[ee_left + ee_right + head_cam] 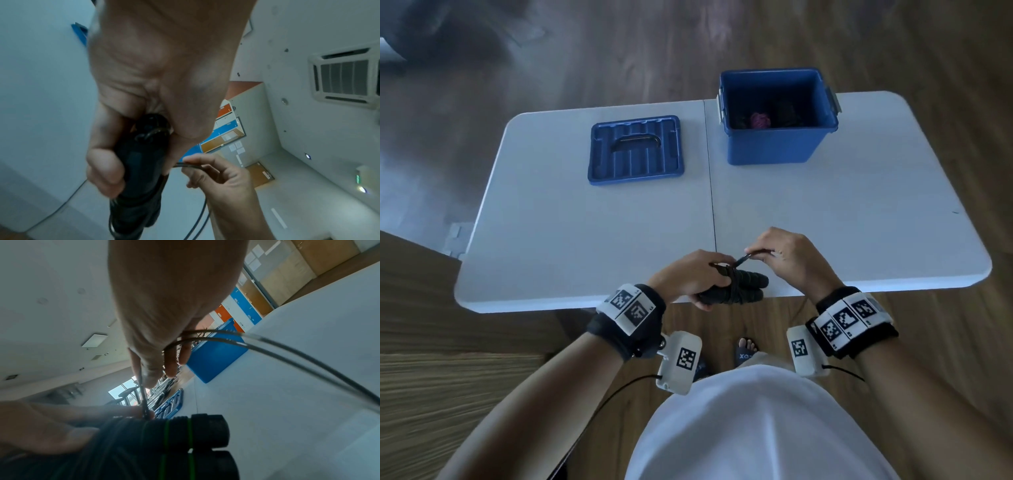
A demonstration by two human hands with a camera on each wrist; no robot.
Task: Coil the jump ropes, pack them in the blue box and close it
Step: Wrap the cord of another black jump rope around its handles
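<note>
Surface: while the white surface (592,222) carries the open box and its lid at the far side, the work itself hangs over its near edge, right in front of the person.
Blue box: the blue box (774,144) stands open at the far right; dark coils and something pinkish lie at its bottom, too dim to name.
Lid: the lid (635,150) lies flat, handle up, to the left of the box and apart from it.
Jump rope: the jump rope (732,287) is a black bundle – two handles side by side, long axis running left to right, with the cord wound round their middle.
Left hand: the left hand (691,275) has its fingers (107,172) curled round the handles, clamped on the bundle.
Right hand: the right hand (791,257) pinches the loose cord (267,344) just right of and above the bundle; a doubled strand also loops away past its palm.
Key relation: the free end leaves the bundle toward the right hand, across the handles' long axis – so that hand is best placed for the last turns or the tuck.
Judgement: coiling looks nearly done; the box lies well ahead and to the right, nearer the right hand.
</note>
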